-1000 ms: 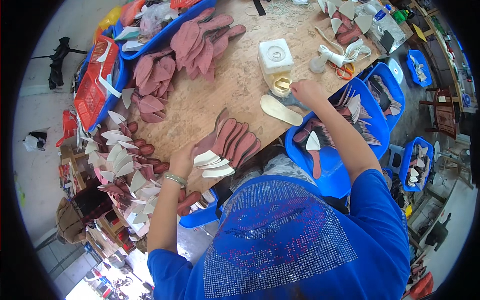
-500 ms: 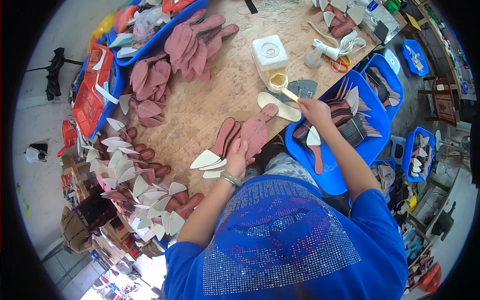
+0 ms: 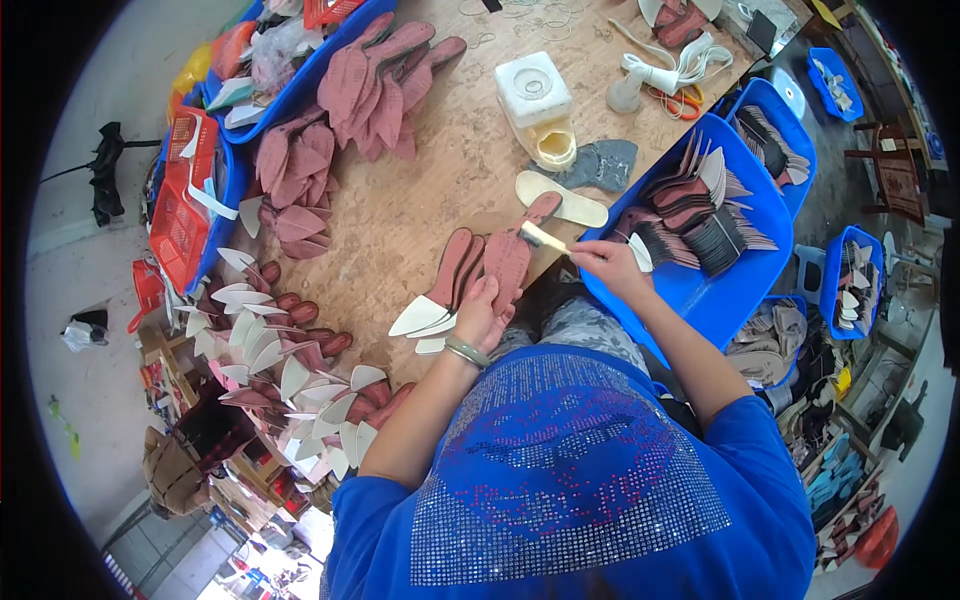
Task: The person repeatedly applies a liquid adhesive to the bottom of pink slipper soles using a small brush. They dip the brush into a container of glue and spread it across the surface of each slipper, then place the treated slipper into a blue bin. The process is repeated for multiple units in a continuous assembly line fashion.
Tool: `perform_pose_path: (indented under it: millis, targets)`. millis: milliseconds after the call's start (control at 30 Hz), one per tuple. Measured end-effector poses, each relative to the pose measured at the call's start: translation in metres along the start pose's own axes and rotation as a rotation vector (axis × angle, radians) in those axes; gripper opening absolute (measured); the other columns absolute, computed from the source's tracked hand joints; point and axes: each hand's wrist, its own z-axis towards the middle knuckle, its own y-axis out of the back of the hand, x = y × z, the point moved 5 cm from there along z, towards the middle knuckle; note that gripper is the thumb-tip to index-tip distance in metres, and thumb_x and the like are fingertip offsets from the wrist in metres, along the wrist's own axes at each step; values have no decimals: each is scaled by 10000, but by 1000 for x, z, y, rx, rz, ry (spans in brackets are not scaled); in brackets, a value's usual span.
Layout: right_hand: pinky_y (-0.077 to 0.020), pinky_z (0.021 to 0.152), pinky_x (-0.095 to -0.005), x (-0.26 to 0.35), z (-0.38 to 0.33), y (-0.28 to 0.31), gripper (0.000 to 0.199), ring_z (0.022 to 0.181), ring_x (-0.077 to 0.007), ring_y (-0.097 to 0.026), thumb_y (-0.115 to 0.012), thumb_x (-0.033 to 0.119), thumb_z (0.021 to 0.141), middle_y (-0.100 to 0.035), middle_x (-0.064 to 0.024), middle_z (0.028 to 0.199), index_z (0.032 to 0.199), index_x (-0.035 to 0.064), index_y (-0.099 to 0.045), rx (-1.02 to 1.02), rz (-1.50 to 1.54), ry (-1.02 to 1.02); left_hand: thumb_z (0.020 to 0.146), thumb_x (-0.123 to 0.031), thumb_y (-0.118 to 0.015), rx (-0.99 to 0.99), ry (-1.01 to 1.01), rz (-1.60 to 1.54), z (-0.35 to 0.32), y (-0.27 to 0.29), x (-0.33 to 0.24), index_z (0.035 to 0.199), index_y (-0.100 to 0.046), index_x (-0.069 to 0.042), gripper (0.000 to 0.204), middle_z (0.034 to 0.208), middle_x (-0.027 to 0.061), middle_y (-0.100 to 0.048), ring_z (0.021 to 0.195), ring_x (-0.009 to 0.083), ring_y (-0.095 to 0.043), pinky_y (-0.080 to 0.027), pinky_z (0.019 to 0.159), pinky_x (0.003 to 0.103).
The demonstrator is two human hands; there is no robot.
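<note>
My left hand [image 3: 482, 312] is closed on the lower end of a dusty-red insole [image 3: 508, 258] at the table's near edge. In my right hand [image 3: 612, 265] I pinch a thin brush [image 3: 548, 240], its pale head touching the insole's upper right side. Left of that insole, several red insoles with white tips [image 3: 450, 275] lie fanned in a stack. A cream insole [image 3: 575, 205] rests just beyond the brush. Behind it stands a whitish plastic glue jug [image 3: 535, 95] with a cut-open, yellow-crusted mouth.
A blue basin [image 3: 735, 300] on my right holds stacked insoles. Dark grey pieces [image 3: 605, 165] lie by the jug. Piles of red insoles [image 3: 375, 90] and white-tipped ones [image 3: 265, 345] line the left. Scissors [image 3: 685, 103] and white cord [image 3: 690, 70] sit far right.
My right hand has brought the brush from the jug's mouth down and left onto the insole. My left hand keeps its hold, and the view has shifted slightly.
</note>
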Motion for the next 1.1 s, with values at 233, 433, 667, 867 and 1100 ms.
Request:
perform_pose_path:
  millis: [233, 433, 667, 867, 1100]
  targets:
    - [-478, 548, -315, -40, 21, 22, 255, 554, -158, -624, -670, 279, 813, -667, -119, 674, 992, 104, -717, -224, -206, -40, 981, -241, -463, -39, 11, -101, 7, 9, -6, 1160, -518, -71, 253, 964, 75, -610, 811, 155, -593, -438, 525, 214]
    - [-512, 598, -382, -31, 53, 32, 237, 617, -289, -646, -627, 316, 815, -659, -153, 704, 946, 148, -729, -215, -413, -94, 976, -231, -471, 9, -79, 340, 9, 17, -31, 1142, -523, -66, 240, 904, 49, -626, 726, 123, -592, -380, 454, 192]
    - [-523, 657, -403, 15, 67, 10, 240, 690, -322, -645, -608, 324, 812, -669, -153, 765, 933, 157, -732, -110, -570, 90, 957, -211, -486, -37, -540, 1109, 14, 15, -57, 1048, -562, -36, 212, 774, 37, -607, 641, 112, -550, -390, 490, 251]
    - [-512, 631, -367, 62, 38, 2, 232, 644, -284, -644, -650, 309, 781, -660, -151, 712, 923, 148, -737, 91, -331, 51, 938, -208, -506, -89, -497, 1162, -3, -7, -61, 1038, -550, -4, 231, 773, 118, -577, 692, 209, -552, -439, 640, 340]
    - [-505, 621, -338, 60, 37, -11, 231, 629, -258, -647, -666, 305, 765, -662, -143, 708, 915, 145, -740, 88, -290, 127, 936, -204, -505, -88, -598, 1126, 4, 5, -53, 1039, -529, 13, 241, 746, 142, -569, 706, 239, -563, -441, 657, 362]
